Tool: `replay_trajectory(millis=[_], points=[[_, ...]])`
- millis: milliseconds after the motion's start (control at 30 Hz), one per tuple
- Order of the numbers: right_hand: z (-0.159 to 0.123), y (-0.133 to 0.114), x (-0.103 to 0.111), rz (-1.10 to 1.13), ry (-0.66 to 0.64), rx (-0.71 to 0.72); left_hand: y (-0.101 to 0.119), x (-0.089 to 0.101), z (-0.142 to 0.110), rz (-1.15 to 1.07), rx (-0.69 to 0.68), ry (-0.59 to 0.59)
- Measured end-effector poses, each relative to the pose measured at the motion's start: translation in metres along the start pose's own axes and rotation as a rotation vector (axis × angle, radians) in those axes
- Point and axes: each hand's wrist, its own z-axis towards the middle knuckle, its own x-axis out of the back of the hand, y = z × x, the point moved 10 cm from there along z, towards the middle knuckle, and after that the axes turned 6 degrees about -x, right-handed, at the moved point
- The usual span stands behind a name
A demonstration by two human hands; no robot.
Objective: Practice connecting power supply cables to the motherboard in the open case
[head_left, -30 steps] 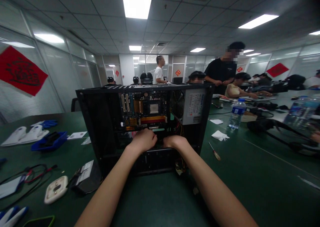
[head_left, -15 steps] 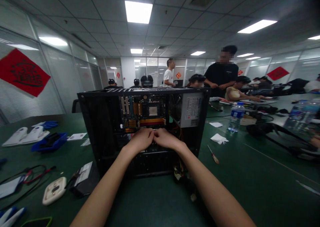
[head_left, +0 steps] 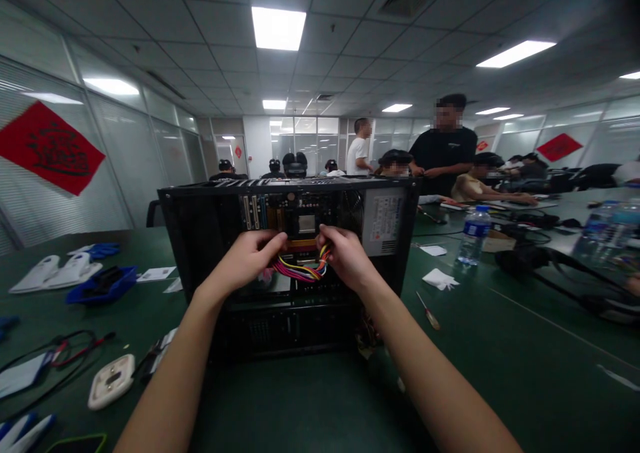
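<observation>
An open black computer case (head_left: 295,354) lies before me on the green table, its inside facing me. Both of my hands are at the front of its opening, over the lower part of the motherboard (head_left: 320,206). A bundle of coloured power cables (head_left: 303,273), yellow, red, pink and black, sags between them. My left hand (head_left: 250,256) is closed on the bundle's left end, my right hand (head_left: 345,253) on its right end. The cable ends are hidden by my fingers. Above my right hand sits the grey power supply (head_left: 384,220); a square metal processor (head_left: 307,224) shows between the hands.
On the left lie a blue tray (head_left: 103,286), white slippers (head_left: 50,273), a white square part (head_left: 111,382) and black-red cables (head_left: 70,346). To the right are a screwdriver (head_left: 428,312), a crumpled tissue (head_left: 440,278) and a water bottle (head_left: 473,234). Other people (head_left: 445,146) are across the table.
My hands have moved apart and slightly up from where they met low in the case. The coloured cable bundle now shows stretched between them. A person in white behind has shifted right.
</observation>
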Motion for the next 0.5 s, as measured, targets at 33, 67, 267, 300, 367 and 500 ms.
replay_trajectory(millis=[33, 67, 267, 300, 367, 500], points=[[-0.001, -0.003, 0.001, 0.029, -0.002, -0.002, -0.003, -0.001, -0.001, -0.047, 0.016, -0.018], [-0.002, -0.005, 0.001, 0.051, -0.005, -0.004, -0.006, -0.001, -0.002, -0.100, 0.033, -0.030], [-0.005, -0.004, -0.005, -0.094, -0.039, 0.022, -0.021, -0.023, -0.011, -0.420, 0.214, -0.141], [-0.007, -0.003, -0.009, -0.182, -0.065, 0.025, -0.020, -0.024, -0.012, -0.448, 0.216, -0.142], [-0.013, 0.002, -0.020, -0.394, -0.175, 0.001, -0.015, -0.021, -0.010, -0.459, 0.197, -0.105], [-0.034, 0.018, -0.038, -0.733, -0.438, -0.113, -0.004, -0.006, -0.004, -0.302, 0.148, 0.019]])
